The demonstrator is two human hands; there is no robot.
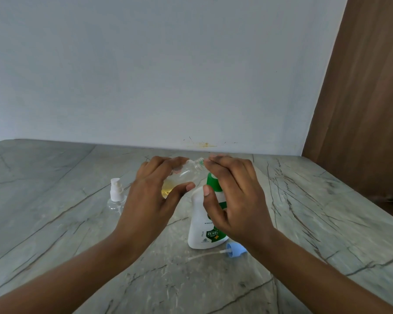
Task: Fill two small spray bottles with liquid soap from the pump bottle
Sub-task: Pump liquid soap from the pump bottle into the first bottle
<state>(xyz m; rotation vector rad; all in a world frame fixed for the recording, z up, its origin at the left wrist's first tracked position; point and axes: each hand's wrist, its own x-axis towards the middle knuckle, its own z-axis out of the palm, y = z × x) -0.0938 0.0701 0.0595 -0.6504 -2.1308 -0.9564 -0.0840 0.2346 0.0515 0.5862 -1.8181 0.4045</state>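
- First, nearest: blue spray cap [235, 249], dip tube attached, lying loose on the marble table [55, 223], just beside the pump bottle [202, 225].
- Pump bottle: white with a green label, upright. Likely the heaviest item; should stay stable if pressed straight down.
- Right hand [234, 200]: fingers laid fairly straight over the pump head, thumb against the green collar.
- Left hand [152, 193]: thumb and fingers curled round the small spray bottle [186, 172], which is tilted with its open mouth at the nozzle; a little yellow soap inside.
- Handling: clear thin plastic, light, probably squashy and slippery once soapy; grip the body midway, gently.
- Second spray bottle [116, 198]: white top on, standing apart at left; appears unfilled.
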